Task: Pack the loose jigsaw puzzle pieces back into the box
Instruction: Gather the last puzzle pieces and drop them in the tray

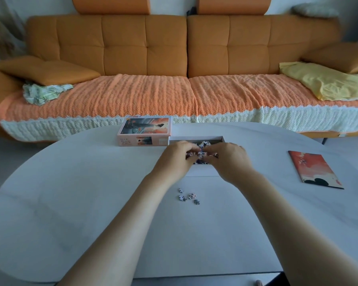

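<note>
We cup a handful of puzzle pieces between our left hand and right hand, fingers curled round it, directly over the open box at the worktop's far middle, so they should drop inside. A few stray pieces lie nearer us, not yet gathered.
</note>
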### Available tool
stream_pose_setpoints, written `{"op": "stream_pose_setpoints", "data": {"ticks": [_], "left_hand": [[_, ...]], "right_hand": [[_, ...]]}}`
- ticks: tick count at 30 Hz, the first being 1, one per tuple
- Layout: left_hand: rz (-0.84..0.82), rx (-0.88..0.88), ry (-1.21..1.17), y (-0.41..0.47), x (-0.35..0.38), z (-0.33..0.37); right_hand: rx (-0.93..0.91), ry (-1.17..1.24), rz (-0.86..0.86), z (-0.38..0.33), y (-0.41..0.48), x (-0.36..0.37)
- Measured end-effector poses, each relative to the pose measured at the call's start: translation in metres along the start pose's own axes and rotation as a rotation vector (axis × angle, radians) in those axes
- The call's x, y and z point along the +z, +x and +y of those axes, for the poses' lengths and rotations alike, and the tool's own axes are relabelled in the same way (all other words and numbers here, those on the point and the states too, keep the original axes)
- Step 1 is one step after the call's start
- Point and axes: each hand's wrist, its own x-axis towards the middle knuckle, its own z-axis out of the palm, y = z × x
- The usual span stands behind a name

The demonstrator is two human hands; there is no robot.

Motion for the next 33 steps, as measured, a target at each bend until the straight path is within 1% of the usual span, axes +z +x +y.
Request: {"op": "stream_pose_setpoints", "data": {"ticks": [2, 5, 8, 10, 11, 13, 16, 17, 18, 20, 22, 24, 25, 27, 33], "left_hand": [[-0.011, 0.044, 0.094, -0.003, 0.000, -0.007], [0.027, 0.088, 0.197, -0.009, -0.002, -0.013], [-0.058, 0.117, 0.203, -0.014, -0.003, -0.013], [-0.112, 0.132, 0.181, -0.018, -0.003, -0.010], [-0.107, 0.141, 0.169, -0.019, -0.004, -0.010], [-0.037, 0.160, 0.157, -0.023, -0.005, -0.011], [0.113, 0.232, 0.194, -0.032, -0.011, -0.013], [0.142, 0.250, 0.197, -0.037, -0.014, -0.011], [0.151, 0.258, 0.197, -0.042, -0.017, -0.009], [0.112, 0.259, 0.218, -0.053, -0.023, -0.005], [0.010, 0.229, 0.246, -0.064, -0.023, -0.008], [-0.136, 0.154, 0.269, -0.072, -0.023, -0.016], [-0.199, 0.122, 0.280, -0.076, -0.023, -0.019], [-0.261, 0.099, 0.274, -0.081, -0.023, -0.025], [-0.211, 0.078, 0.187, -0.087, -0.018, -0.022]], "right_hand": [[-0.028, -0.034, -0.009, 0.003, 0.001, 0.004], [-0.101, -0.034, 0.067, 0.003, -0.001, 0.008], [-0.205, -0.102, -0.011, 0.001, -0.008, 0.011], [-0.206, -0.165, -0.056, 0.002, -0.013, 0.012], [-0.197, -0.190, -0.058, 0.004, -0.014, 0.011], [-0.202, -0.177, -0.020, 0.005, -0.015, 0.008], [-0.281, -0.096, 0.090, 0.003, -0.019, 0.002], [-0.306, -0.050, 0.086, 0.001, -0.021, -0.001], [-0.316, 0.000, 0.039, -0.002, -0.024, -0.004], [-0.291, 0.050, -0.160, -0.007, -0.033, -0.008], [-0.244, 0.009, -0.343, -0.009, -0.043, -0.006], [-0.186, -0.015, -0.424, -0.009, -0.050, 0.000], [-0.160, -0.003, -0.433, -0.009, -0.052, 0.003], [-0.137, 0.023, -0.417, -0.010, -0.052, 0.010], [-0.114, 0.097, -0.354, -0.017, -0.054, 0.015]]}}
